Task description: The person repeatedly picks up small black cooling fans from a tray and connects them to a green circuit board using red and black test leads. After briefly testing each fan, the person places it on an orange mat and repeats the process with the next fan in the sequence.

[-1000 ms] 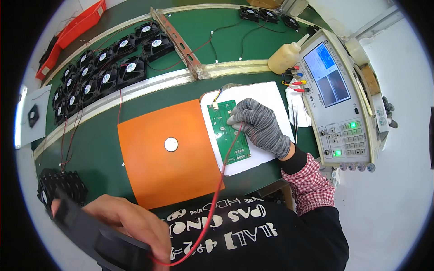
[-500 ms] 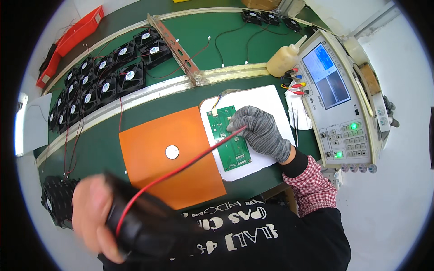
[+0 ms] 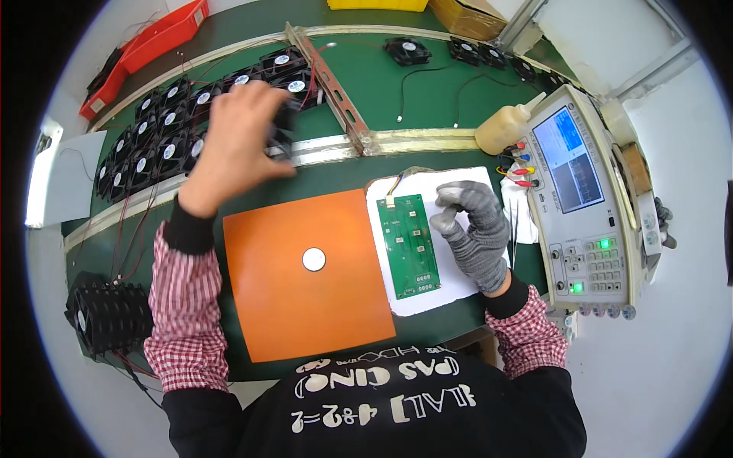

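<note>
My left hand, bare, reaches over the group of black cooling fans at the upper left. Between its thumb and fingers is a black cooling fan, blurred and partly hidden by the hand. My right hand, in a grey striped glove, hovers by the right edge of a green circuit board. Its fingers are curved and apart, with nothing between them. The board lies on a white pad, with a small wired connector at its top end. Left of it lies an orange sheet with a white disc.
A tester with a lit screen, a yellowish squeeze bottle and tweezers are at right. A metal rail crosses the back. More fans lie beyond it; stacked fans stand at lower left. Red bins sit far left.
My left hand has carried the fan from close in front of me up to the fan group. The red wire has left my right hand, whose fingers have opened away from the board.
</note>
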The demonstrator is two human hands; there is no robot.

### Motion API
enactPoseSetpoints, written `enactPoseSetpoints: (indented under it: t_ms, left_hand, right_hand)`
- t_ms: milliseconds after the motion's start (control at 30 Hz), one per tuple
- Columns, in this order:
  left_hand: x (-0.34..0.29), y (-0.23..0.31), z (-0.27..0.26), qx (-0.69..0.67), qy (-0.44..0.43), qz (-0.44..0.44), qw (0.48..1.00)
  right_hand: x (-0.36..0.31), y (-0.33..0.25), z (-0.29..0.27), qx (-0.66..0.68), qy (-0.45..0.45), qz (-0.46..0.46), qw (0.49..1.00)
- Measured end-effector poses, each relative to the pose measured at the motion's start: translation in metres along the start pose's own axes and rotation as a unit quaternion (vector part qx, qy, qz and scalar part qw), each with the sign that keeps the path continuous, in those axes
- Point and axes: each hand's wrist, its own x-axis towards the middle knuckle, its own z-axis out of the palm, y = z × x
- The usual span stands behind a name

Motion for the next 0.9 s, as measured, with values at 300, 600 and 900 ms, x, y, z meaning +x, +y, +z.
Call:
enactPoseSetpoints:
  t_ms: [300, 600, 900]
  left_hand:
    - [-0.070, 0.120, -0.068, -0.322, -0.300, 0.364, 0.821]
    - [-0.079, 0.076, -0.059, 0.105, -0.038, 0.075, 0.991]
    - [-0.075, 0.062, -0.054, 0.289, -0.075, -0.020, 0.954]
  right_hand:
    - [0.015, -0.049, 0.006, -0.038, -0.315, -0.202, 0.927]
    - [0.013, -0.020, -0.005, -0.099, -0.241, 0.017, 0.965]
    - [0.003, -0.021, -0.021, 0.165, -0.267, 0.222, 0.923]
